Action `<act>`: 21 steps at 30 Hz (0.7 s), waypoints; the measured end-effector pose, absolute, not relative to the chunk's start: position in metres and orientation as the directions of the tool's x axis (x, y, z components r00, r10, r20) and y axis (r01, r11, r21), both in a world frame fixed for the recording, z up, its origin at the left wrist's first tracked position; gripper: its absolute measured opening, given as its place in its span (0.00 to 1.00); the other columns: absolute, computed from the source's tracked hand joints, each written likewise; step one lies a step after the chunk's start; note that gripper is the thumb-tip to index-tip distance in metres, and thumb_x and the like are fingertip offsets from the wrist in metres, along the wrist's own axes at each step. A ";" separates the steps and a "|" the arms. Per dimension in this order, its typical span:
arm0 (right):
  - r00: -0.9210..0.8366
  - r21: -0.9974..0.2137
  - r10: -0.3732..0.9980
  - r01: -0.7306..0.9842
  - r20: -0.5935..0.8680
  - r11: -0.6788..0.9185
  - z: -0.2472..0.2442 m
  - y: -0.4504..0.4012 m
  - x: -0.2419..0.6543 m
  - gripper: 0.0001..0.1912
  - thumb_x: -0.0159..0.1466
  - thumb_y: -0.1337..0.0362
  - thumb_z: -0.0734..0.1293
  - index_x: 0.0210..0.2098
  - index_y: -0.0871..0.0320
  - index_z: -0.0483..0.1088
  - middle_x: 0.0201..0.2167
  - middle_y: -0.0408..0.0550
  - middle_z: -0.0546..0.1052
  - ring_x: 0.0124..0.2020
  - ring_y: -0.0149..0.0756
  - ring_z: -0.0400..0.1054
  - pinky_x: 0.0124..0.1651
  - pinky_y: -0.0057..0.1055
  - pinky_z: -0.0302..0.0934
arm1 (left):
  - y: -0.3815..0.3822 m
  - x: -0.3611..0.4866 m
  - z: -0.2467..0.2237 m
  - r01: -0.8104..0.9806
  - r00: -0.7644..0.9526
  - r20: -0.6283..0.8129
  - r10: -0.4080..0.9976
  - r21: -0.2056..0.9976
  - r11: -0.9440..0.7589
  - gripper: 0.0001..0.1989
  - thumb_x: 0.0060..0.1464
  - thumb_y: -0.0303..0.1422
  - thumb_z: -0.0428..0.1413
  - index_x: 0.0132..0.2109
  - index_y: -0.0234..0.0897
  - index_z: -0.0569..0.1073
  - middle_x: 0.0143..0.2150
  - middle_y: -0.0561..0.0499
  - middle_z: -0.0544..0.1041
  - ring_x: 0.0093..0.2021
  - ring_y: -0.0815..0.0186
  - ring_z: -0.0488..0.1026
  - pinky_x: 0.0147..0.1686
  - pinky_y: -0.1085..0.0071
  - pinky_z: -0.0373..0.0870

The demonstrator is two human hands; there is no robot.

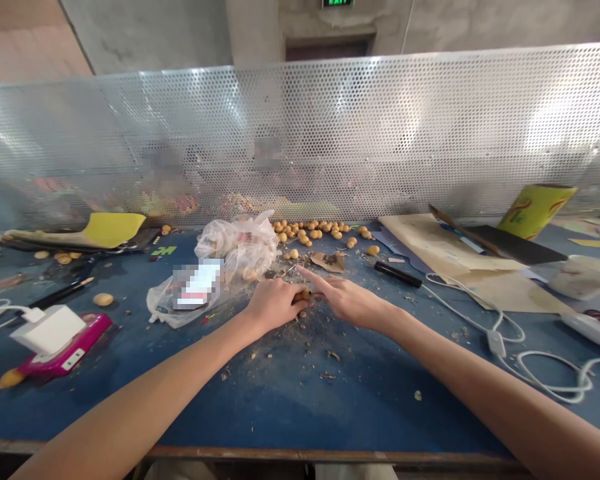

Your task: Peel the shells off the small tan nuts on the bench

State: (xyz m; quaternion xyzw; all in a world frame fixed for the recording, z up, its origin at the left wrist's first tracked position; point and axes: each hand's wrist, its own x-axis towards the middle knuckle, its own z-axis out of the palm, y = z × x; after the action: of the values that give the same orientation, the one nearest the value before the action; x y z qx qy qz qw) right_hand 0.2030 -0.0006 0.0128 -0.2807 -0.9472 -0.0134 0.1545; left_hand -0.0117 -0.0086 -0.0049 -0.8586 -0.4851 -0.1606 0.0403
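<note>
My left hand (276,303) is closed around a small round tan piece (306,295), like a nut or tiny gourd, mostly hidden by the fingers. My right hand (347,299) meets it from the right, index finger stretched forward and the other fingers curled in. Whatever sits in the right fingers is hidden. Just past that fingertip shows a thin shiny sliver (291,269); I cannot tell if it is held. Beyond both hands lie many similar tan pieces (315,230), beside a brown scrap (329,261) with dark debris on it. Crumbs and shavings surround the hands.
A clear plastic bag (237,243) and a blurred lit phone (199,285) lie left. Further left is a pink power strip (73,347) with a white plug. On the right are a black marker-like tube (397,274), white cable (523,373) and cardboard (430,243). Perforated metal (320,133) screens the back.
</note>
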 end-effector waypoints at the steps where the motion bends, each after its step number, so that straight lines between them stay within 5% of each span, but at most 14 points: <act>1: -0.791 -0.063 0.531 0.540 0.304 0.839 0.013 0.000 0.203 0.35 0.66 0.74 0.52 0.71 0.63 0.40 0.38 0.58 0.77 0.33 0.38 0.70 0.34 0.32 0.65 | -0.009 -0.012 -0.005 0.845 0.477 0.310 0.822 0.094 -0.526 0.14 0.58 0.45 0.55 0.39 0.43 0.80 0.29 0.49 0.79 0.30 0.61 0.75 0.28 0.70 0.64; 21: -0.768 -0.110 0.539 0.537 0.345 0.836 0.014 -0.001 0.204 0.32 0.70 0.69 0.54 0.71 0.61 0.41 0.43 0.59 0.78 0.41 0.41 0.72 0.42 0.36 0.67 | -0.009 -0.013 -0.003 0.850 0.471 0.298 0.830 0.098 -0.518 0.16 0.59 0.47 0.54 0.38 0.43 0.79 0.29 0.50 0.79 0.30 0.62 0.75 0.27 0.70 0.63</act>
State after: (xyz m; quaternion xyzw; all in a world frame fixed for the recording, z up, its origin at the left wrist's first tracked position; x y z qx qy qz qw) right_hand 0.2039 -0.0006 0.0139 -0.2862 -0.9403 0.0027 0.1841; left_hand -0.0131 -0.0085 -0.0029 -0.8571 -0.4901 -0.1557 0.0320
